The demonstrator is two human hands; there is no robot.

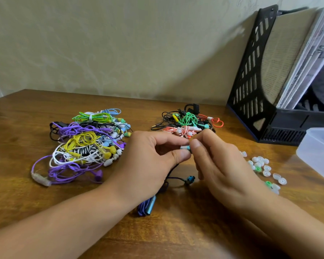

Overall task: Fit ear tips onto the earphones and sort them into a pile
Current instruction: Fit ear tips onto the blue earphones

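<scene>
The teal earbud (pixel 185 147) is pinched by the left hand (pixel 150 161) so a tip can be pressed on by the right hand's (pixel 223 165) pinching fingertips; spare ear tips (pixel 260 165) are kept just beyond it.

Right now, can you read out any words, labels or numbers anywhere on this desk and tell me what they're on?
None can be read.
Page in the black file holder: rows of print, too small and blurred.
White booklets beside it: dark marks, blurred.
Earphones, ear tips and clear plastic box: no text visible.
</scene>
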